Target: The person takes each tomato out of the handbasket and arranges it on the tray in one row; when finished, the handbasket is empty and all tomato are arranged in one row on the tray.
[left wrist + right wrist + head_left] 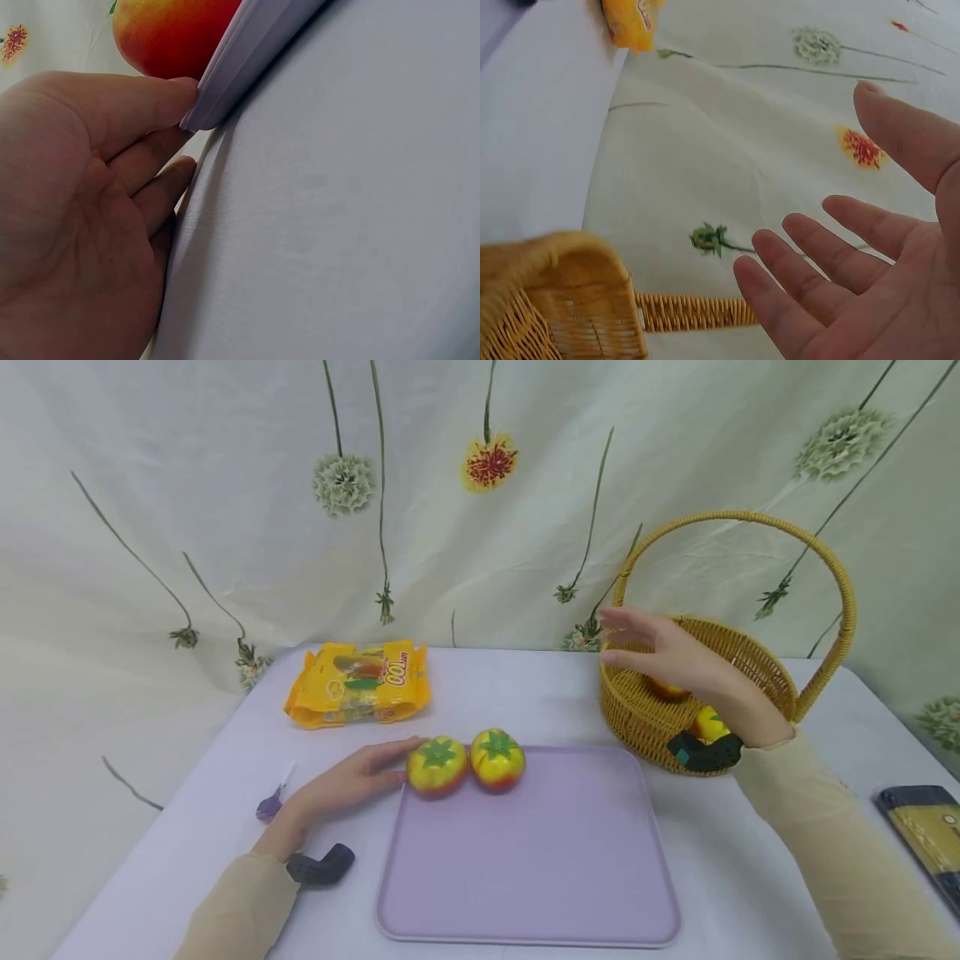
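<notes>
My left hand (361,778) lies at the back left corner of a lilac tray (536,860). In the left wrist view its fingertips (187,88) touch the tray's rim, just below a red-yellow persimmon (169,34). Two persimmons with green leaf tops sit side by side on the tray; the left persimmon (437,766) is closest to this hand. My right hand (663,652) hovers over a wicker basket (626,722), fingers spread apart and holding nothing. Inside the basket are more persimmons (707,724), partly hidden by the hand and forearm.
A yellow snack packet (360,685) lies at the back left of the white table. A small purple item (270,806) is left of my left wrist. The basket's tall handle (847,602) arches up on the right. A phone-like object (926,835) lies at the right edge.
</notes>
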Action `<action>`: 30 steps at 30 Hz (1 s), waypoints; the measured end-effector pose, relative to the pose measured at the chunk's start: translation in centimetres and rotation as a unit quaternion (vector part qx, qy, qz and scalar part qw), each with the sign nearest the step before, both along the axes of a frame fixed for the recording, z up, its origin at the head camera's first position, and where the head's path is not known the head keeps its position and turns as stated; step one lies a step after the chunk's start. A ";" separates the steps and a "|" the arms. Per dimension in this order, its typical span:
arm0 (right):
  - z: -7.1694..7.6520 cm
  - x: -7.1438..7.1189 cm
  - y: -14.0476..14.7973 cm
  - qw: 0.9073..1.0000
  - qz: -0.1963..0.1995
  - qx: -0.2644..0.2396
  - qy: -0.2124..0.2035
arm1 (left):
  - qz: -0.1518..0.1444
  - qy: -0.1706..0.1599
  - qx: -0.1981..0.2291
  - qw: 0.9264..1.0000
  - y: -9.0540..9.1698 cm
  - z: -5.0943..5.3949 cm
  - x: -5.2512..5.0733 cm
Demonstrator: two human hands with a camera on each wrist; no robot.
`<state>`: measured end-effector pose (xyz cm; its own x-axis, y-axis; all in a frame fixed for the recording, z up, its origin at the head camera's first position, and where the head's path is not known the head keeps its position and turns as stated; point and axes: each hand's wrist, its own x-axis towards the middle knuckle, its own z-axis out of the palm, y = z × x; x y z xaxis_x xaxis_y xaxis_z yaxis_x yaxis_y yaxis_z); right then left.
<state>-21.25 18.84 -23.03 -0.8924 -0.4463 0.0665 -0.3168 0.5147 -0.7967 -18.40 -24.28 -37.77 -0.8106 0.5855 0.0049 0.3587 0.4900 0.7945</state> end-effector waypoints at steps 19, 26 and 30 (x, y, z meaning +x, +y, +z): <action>0.8 -3.4 9.4 0.993 -0.108 0.003 -0.041 | 0.003 0.001 0.004 1.000 -0.1 -0.1 0.0; -1.4 -4.3 10.3 0.988 -0.121 -0.059 -0.079 | -0.001 0.004 0.007 1.000 -0.1 -0.2 0.0; -2.5 -4.7 10.4 0.983 -0.132 -0.095 -0.085 | -0.001 0.004 0.004 1.000 -0.1 -0.1 0.0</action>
